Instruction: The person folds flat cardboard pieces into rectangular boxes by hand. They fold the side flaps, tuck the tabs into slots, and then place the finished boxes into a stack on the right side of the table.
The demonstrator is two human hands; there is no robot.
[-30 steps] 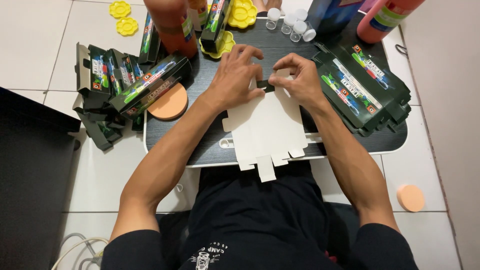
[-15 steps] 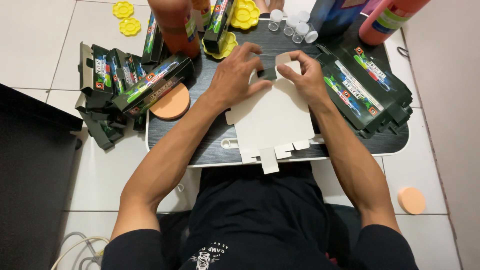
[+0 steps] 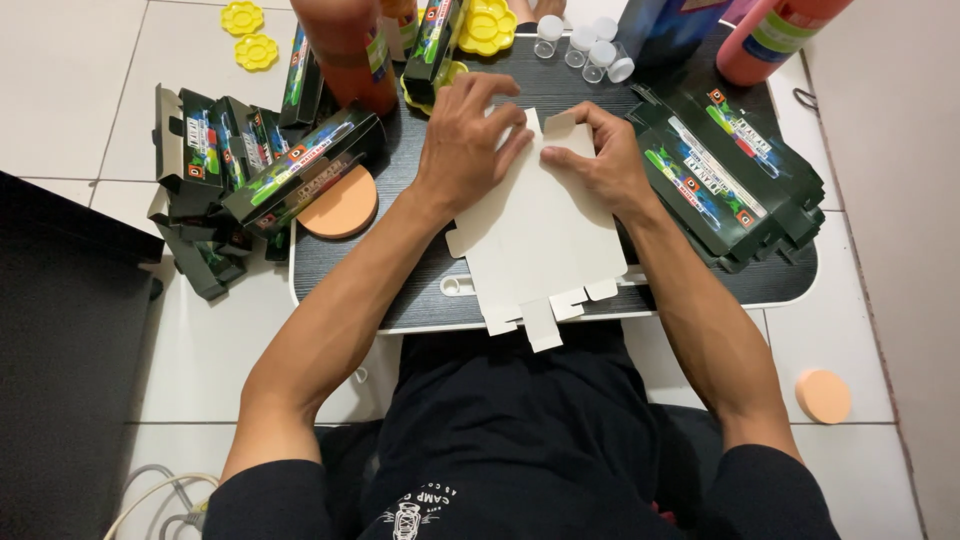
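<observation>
A flat unfolded carton blank (image 3: 540,235), white inner side up, is laid on the dark tray table (image 3: 430,290). Its long axis runs away from the person, tilted slightly; the tabbed near end overhangs the table's near edge, and the far end with two small flaps is pointed toward the bottles.

The left hand (image 3: 468,140) is pressed on the blank's far left corner, fingers (image 3: 505,125) extended and mostly flat, not closed around anything. The right hand (image 3: 600,155) is set on the far right corner, fingers curled, with a flap pinched or pressed under the fingertips; which one cannot be told.

Counts: one blank in hand. Four small clear vials with white caps (image 3: 585,45) are seen at the far edge. Three yellow flower-shaped palettes (image 3: 487,25) are fully visible, and a fourth is partly hidden under a box. Two orange round discs: one (image 3: 340,205) on the table's left edge, one (image 3: 823,395) on the floor at right. A stack of flat dark printed cartons (image 3: 730,180) lies right of the hands; the number cannot be told. A heap of assembled dark boxes (image 3: 260,170) lies left, uncounted. An orange bottle (image 3: 345,50) and a pink bottle (image 3: 775,40) are stood at the far side.

Compared with half a second ago, the blank has been turned slightly, its far flaps are now flattened, and both hands have shifted toward the far corners.
</observation>
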